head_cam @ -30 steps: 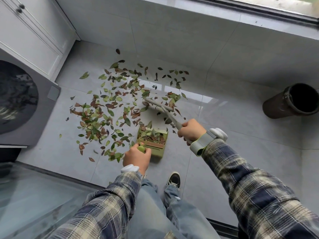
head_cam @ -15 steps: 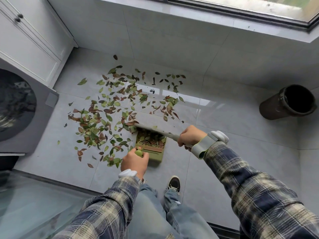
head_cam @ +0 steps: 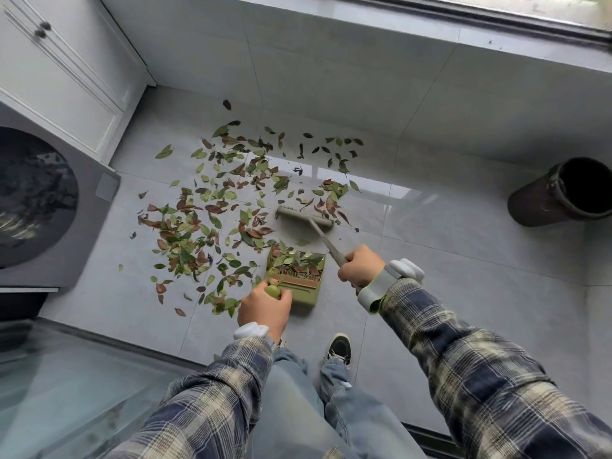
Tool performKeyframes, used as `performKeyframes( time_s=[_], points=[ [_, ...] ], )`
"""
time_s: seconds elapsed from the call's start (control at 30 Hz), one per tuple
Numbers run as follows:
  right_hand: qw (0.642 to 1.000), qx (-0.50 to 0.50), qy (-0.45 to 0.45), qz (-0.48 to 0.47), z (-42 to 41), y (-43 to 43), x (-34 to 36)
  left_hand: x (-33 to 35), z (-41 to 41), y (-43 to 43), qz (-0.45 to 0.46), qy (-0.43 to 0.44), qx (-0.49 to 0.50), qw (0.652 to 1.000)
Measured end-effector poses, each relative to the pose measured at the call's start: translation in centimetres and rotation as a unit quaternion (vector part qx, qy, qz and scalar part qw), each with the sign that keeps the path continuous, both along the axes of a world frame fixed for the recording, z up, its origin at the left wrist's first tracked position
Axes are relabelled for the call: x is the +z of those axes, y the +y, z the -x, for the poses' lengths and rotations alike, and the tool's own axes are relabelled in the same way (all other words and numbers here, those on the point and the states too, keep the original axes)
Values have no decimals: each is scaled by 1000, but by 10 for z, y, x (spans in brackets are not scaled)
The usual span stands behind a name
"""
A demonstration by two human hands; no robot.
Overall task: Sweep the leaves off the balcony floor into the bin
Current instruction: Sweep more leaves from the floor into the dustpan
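Two plaid sleeves reach down over jeans and one shoe. Left hand curled round the green dustpan handle, pan flat on the floor, some leaves inside it. Right hand fisted on the brush handle; brush head down on the tile just beyond the pan's mouth. Most leaves lie scattered left of and beyond the pan, green and brown mixed. Dark round bin far right near the wall, well apart from the pile. Washing machine at left.
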State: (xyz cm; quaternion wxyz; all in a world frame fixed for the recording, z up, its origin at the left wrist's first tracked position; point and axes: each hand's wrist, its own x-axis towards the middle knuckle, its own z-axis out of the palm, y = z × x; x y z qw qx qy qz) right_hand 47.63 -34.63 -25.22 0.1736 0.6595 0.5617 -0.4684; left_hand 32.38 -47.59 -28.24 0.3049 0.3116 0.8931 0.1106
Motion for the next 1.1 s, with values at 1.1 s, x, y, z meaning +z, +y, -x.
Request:
performKeyframes(
  time_s=[1.1],
  points=[
    [984,-171,53,-22,-69,-59,8,27,14,-68,7,-7,-66,998]
  ],
)
